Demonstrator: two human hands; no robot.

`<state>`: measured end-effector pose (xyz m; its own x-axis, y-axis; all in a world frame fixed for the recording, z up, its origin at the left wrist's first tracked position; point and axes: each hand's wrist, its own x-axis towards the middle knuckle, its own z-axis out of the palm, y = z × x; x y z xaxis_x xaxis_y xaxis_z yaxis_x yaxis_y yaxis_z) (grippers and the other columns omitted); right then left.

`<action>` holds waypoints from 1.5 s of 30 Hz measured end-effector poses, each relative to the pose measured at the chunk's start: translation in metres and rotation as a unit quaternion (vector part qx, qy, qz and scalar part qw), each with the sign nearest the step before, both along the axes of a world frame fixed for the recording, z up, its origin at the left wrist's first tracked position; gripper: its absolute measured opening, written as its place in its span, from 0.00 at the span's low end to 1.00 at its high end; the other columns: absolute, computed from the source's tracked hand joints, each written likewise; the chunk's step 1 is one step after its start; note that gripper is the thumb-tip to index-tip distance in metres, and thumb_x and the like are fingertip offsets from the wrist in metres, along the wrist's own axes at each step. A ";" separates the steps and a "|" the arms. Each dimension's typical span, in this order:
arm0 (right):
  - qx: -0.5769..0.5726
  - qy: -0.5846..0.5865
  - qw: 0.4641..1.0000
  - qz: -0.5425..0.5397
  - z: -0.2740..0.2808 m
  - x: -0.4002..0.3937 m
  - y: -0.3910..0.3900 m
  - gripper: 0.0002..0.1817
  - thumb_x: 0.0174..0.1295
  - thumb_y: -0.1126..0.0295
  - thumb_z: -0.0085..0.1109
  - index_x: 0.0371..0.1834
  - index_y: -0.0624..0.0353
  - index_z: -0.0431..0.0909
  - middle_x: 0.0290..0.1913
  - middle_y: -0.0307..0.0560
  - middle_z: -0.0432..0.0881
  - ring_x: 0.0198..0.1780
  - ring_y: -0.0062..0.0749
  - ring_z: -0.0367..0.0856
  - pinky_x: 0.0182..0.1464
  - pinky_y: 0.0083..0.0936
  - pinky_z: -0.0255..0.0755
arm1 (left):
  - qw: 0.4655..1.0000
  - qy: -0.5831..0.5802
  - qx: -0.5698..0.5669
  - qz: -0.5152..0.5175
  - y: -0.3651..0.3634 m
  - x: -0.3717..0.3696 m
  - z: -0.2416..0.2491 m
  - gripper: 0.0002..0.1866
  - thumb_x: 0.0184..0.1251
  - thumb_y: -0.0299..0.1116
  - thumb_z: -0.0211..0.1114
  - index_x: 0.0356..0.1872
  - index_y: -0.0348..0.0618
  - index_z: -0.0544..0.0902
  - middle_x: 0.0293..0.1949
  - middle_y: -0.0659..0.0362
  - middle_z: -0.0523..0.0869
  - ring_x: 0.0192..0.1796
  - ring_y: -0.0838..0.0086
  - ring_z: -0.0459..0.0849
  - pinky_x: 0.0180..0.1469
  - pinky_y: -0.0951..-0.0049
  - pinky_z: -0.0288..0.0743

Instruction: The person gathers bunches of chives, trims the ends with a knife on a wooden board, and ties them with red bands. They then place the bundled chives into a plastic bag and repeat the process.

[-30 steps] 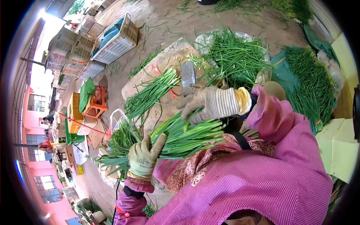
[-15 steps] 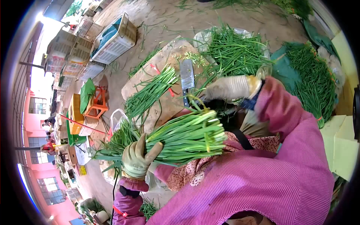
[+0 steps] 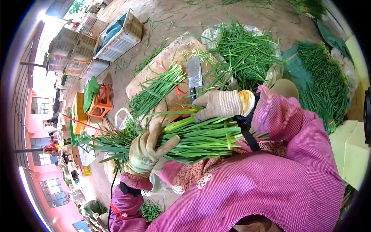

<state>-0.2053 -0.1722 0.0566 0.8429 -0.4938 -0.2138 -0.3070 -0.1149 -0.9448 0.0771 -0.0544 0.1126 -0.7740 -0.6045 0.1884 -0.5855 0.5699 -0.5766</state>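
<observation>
Left hand (image 3: 148,149): fingers wrapped round the leafy part of the held bunch (image 3: 205,141), thumb across its near side. Right hand (image 3: 220,106): fingers bent down against the far edge of the bunch, near the pale cut ends; cannot tell whether they pinch any stalks. A few yellowish stalks lie just by these fingertips.

Bunch lies roughly level in front of the lap, leaf tips past the left hand, cut ends toward the apron (image 3: 181,179).

Step, judged: sorting or evening the stalks, left hand as anchor, right hand working. Next move would seem to call for a steady left grasp and a light right-hand pick that does not drag good stalks along.

Edges: near edge of the table (image 3: 174,54) lies just beyond the bunch. Knife (image 3: 194,71) lies there, handle close to the right fingers; keep clear of the blade. Second bunch (image 3: 160,89), red ties (image 3: 177,91) beside it, takes the left part. Loose pile (image 3: 247,54) crowds the far right. Widest room for moving: above the bunch.
</observation>
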 end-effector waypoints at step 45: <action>0.106 -0.296 0.929 -0.194 0.000 -0.063 -0.079 0.15 0.70 0.60 0.56 0.37 0.62 0.79 0.30 0.42 0.86 0.29 0.24 0.84 0.34 0.19 0.76 | 0.903 0.166 0.306 0.252 0.014 0.015 -0.009 0.36 0.55 0.36 0.69 0.69 0.62 0.70 0.42 0.58 0.85 0.38 0.57 0.86 0.39 0.59 0.79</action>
<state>-0.2678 -0.2515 0.0566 0.6110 -0.7849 0.1036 0.2954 0.1047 -0.9496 0.0921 -0.0403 0.1035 -0.3344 -0.9336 -0.1290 -0.9418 0.3360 0.0100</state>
